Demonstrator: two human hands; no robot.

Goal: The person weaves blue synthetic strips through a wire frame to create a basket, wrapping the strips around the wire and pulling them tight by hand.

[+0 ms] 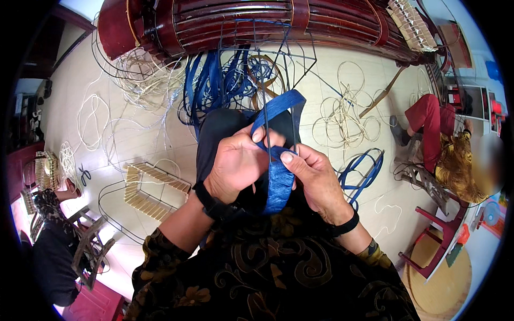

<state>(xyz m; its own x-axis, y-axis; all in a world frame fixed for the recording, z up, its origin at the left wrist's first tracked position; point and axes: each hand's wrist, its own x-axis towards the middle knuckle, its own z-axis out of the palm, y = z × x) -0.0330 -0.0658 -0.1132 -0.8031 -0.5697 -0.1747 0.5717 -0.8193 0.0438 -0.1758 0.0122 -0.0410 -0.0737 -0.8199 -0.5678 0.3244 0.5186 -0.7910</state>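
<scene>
With left hand (233,163), pinching a loop of blue strip (282,106) between thumb and fingers, close against the wire frame (266,119); with right hand (317,181), gripping the same strip under the thumb at the near end of the wire frame. Letting a broader, crinkled blue length hang below that grip; not being able to tell its exact path round the wire.

Apparently wrapping or threading strip on wire. For neat work, best be laying the strip flat, pressing each turn down with the right thumb, drawing slack through evenly with the left hand, and watching for a twist in the upper loop.

Beyond the wire frame, facing a dark red slatted settee (235,27); left of the frame's far part, seeing tangled blue strips (209,80) and a pile of cream cord (140,80). Nearer and left of the wire frame, seeing a pale slatted piece (145,208); to its right, a blue coil (354,187) and, farther off, a seated person (428,128). Probably risking snags on the tangled strips crowding the frame's far side.
</scene>
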